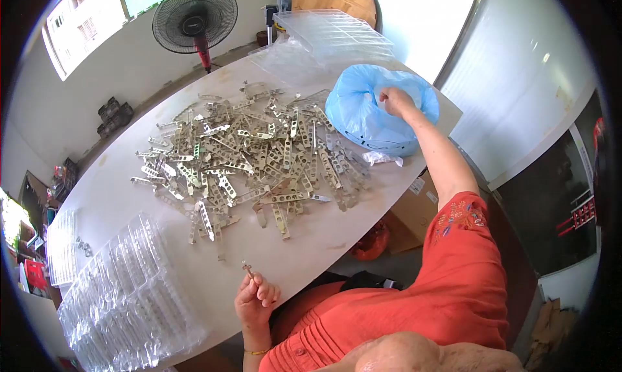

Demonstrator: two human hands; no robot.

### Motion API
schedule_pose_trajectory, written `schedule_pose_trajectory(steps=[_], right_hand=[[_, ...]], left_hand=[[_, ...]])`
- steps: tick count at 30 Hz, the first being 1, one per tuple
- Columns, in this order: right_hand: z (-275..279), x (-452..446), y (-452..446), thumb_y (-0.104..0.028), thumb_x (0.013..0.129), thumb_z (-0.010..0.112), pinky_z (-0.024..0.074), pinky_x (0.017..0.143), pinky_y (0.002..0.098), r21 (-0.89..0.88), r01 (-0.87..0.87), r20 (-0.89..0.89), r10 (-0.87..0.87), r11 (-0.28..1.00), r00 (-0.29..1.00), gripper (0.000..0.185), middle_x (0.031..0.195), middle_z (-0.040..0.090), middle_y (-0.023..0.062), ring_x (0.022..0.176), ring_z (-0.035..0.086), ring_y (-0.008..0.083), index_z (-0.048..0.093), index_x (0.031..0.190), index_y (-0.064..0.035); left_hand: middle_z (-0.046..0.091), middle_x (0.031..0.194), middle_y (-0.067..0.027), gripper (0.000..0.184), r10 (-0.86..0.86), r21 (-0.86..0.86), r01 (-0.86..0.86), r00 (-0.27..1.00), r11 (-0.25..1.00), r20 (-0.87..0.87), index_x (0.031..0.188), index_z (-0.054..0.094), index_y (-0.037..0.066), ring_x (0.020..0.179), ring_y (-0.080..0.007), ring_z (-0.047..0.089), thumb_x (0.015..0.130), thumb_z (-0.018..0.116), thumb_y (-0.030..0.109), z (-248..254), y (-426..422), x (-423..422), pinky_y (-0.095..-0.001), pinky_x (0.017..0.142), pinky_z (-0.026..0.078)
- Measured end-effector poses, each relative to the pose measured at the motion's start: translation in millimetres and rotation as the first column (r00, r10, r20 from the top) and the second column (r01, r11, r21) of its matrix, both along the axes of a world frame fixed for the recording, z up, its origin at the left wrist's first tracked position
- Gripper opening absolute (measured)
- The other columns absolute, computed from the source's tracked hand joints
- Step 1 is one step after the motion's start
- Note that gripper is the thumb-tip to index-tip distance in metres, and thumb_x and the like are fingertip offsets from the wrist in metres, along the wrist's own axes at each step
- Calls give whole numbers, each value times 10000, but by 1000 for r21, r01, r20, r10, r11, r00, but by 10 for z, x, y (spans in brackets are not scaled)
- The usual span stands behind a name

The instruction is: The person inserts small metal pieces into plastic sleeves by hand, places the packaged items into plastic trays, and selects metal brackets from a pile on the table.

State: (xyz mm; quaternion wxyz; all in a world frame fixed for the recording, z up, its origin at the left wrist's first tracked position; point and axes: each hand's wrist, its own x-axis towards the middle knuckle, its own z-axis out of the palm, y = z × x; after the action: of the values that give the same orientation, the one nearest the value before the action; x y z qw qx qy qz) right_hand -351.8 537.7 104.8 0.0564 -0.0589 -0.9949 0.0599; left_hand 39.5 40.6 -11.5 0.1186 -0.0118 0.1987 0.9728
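Note:
My left hand point(256, 297) is raised by the table's near edge, with thumb and fingers pinched on a small metal part point(247, 267) that sticks up from the fingertips. At the far right, my right hand point(397, 102) is over the mouth of a light blue plastic bag point(363, 116). Its fingers are curled together; anything between them is too small to make out. Between the hands lies a large loose heap of flat metal strips with round holes point(259, 148).
Clear plastic trays in film point(129, 294) lie at the table's point(291, 242) left end. More clear trays point(330, 35) are at the back. A black fan point(195, 25) stands beyond the far edge, and a cardboard box point(414, 210) is below the right edge.

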Motion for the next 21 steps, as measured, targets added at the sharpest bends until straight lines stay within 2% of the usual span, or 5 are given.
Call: schedule_pose_trajectory(steps=[2,8,12,17,21], right_hand=[[-227,-83,161,-151,817,633,522,862,426,112,-378,-231,394,919,890,227,1064,718,131,1002,676,328,709,1030,-135],[50,181,-211,-156,880,613,514,859,474,163,-217,-28,224,963,974,190,1022,719,138,1007,670,349,683,1054,-127],[122,212,-214,-170,906,622,518,837,473,151,-128,-97,144,980,985,151,988,718,149,978,677,349,683,1035,-120],[197,212,-122,-213,915,644,526,785,482,200,-198,-216,240,960,947,143,955,721,172,921,693,359,666,991,-94],[395,409,-226,-244,933,613,520,790,497,191,-175,-162,207,966,965,170,964,719,174,933,688,363,659,982,-88]], left_hand=[[533,664,-8,139,-4,-3,4,1000,1000,-4,1014,573,56,501,-136,447,1003,523,185,-13,2,-4,-329,597,378],[535,666,-9,146,10,-19,-10,1000,1000,-4,1024,576,56,505,-138,452,1010,514,187,13,-3,11,-327,603,381],[544,664,-9,141,12,-11,-12,1000,1000,-20,1022,581,58,506,-137,461,1011,513,181,18,6,11,-324,604,382],[546,661,-10,139,6,-3,-6,1000,1000,-28,1021,583,57,507,-138,466,1010,513,177,9,10,5,-325,601,381],[547,660,-13,144,13,-9,-13,999,1000,-31,1021,585,53,505,-139,465,1011,514,178,3,2,21,-325,596,379]])
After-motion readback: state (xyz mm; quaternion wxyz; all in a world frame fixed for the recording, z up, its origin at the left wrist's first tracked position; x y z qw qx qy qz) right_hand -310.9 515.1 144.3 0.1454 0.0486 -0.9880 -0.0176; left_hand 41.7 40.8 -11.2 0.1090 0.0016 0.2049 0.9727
